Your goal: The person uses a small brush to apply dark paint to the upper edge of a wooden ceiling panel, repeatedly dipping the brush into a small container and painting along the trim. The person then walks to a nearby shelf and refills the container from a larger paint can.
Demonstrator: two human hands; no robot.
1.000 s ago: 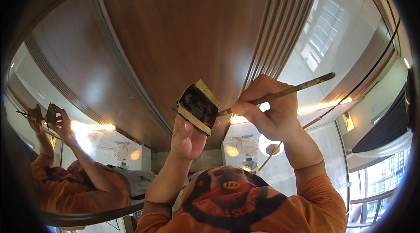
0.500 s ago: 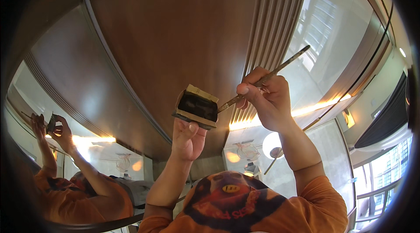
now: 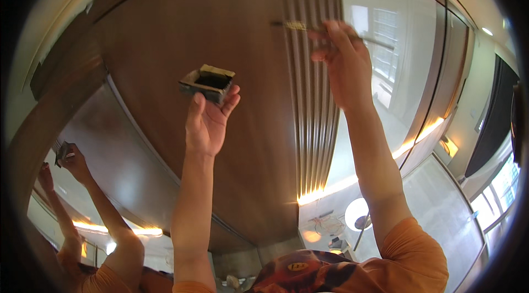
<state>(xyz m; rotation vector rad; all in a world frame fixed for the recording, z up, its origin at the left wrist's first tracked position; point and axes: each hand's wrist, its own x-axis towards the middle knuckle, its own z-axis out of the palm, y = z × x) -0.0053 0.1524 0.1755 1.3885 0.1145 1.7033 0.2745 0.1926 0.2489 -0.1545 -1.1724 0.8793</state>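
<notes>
My left hand (image 3: 208, 125) grips a small open box (image 3: 205, 91) from below, its thumb on the near side. The box has tan folded edges and dark stuff inside. Higher up and to the right, my right hand (image 3: 350, 70) is closed around a thin paintbrush (image 3: 297, 26). The brush lies nearly level, bristle end pointing left across the ribbed strip (image 3: 315, 128), handle end out to the right. Motion blurs the brush, and I cannot tell whether its tip touches the surface behind.
A broad brown panel (image 3: 253, 128) fills the middle, with a glossy pale panel (image 3: 408, 34) right of the ribs. A mirror-like surface (image 3: 138, 144) at the left reflects my arms. A black cable (image 3: 444, 23) runs down the right side. Below hangs a round white lamp (image 3: 355, 210).
Both hands have risen. The brush has left the box and swung to nearly level, its tip now pointing left. The box has shifted left and up in view, and the view itself has moved.
</notes>
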